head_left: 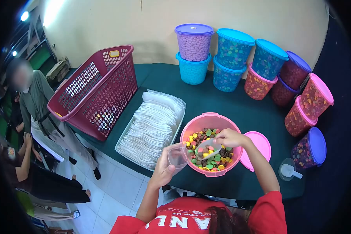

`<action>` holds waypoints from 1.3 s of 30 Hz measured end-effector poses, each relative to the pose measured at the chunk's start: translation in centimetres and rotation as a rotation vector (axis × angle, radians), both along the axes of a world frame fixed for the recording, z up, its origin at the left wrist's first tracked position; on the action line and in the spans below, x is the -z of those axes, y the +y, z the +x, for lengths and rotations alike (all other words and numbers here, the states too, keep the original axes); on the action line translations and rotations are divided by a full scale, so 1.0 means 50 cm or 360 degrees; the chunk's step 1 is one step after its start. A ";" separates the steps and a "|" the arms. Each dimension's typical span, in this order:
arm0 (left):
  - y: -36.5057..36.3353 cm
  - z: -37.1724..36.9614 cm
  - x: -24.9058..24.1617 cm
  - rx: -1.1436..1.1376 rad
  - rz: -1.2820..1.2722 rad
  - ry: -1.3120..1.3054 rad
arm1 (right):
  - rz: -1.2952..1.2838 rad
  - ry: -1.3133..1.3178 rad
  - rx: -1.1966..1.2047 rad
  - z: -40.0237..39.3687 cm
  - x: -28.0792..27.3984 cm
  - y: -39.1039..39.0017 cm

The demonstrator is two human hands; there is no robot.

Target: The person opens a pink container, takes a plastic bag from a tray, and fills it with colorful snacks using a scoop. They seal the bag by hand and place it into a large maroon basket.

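Note:
A pink tub (185, 128) holds many round, flat candies (212, 167) in brown, green, yellow and pinkish red. My left hand (162, 168) is wrapped round a clear plastic cup (177, 157), tilted at the tub's left rim. With my right hand (229, 139) I grip a translucent scoop (207, 149) over the candies; a few candies show in it. The scoop's front end is close to the cup's mouth. Just right of the tub lies a pink lid (261, 150), partly hidden by my right forearm.
A white tray (123, 136) of stacked white packets stands left of the tub, beside a maroon laundry basket (109, 93). Lidded candy tubs (234, 52) line the table's back and right. A clear cup with a white scoop (288, 170) sits at right. People (39, 97) are at far left.

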State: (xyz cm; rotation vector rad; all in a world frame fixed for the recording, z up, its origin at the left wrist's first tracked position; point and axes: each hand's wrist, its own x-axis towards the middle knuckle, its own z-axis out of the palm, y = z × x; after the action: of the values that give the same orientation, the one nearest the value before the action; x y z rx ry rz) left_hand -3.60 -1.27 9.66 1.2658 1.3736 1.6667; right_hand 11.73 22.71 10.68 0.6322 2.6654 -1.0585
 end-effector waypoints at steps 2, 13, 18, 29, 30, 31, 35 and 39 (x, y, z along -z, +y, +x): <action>0.008 -0.007 -0.004 -0.0004 0.0037 0.0062 | -0.0095 0.0069 0.0087 0.003 -0.028 -0.002; 0.112 -0.032 -0.051 -0.0169 -0.0106 0.1173 | 0.0885 0.0313 0.0313 -0.012 -0.199 -0.068; 0.149 -0.009 -0.071 0.0026 0.0033 0.1227 | 0.1628 -0.0204 0.0109 -0.101 -0.249 -0.187; 0.181 -0.095 -0.044 0.0261 0.0204 0.1011 | 0.2088 0.0008 0.0363 -0.104 -0.294 -0.237; 0.180 -0.095 -0.045 0.0264 0.0222 0.0932 | 0.2090 -0.0009 0.0370 -0.099 -0.291 -0.237; 0.177 -0.093 -0.046 0.0275 0.0224 0.0923 | 0.2041 0.0038 0.0406 -0.094 -0.284 -0.237; 0.169 -0.099 -0.039 0.0283 0.0212 0.0847 | 0.1864 0.0310 0.0723 -0.069 -0.251 -0.228; 0.160 -0.121 0.004 0.0222 0.0180 0.0680 | 0.1615 0.0577 0.1218 -0.031 -0.208 -0.213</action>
State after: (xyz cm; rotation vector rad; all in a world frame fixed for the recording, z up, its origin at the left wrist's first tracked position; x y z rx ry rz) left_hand -9.65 6.72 9.48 1.8188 1.4027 1.4476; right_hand 10.17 12.08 21.07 1.8779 3.2347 0.2755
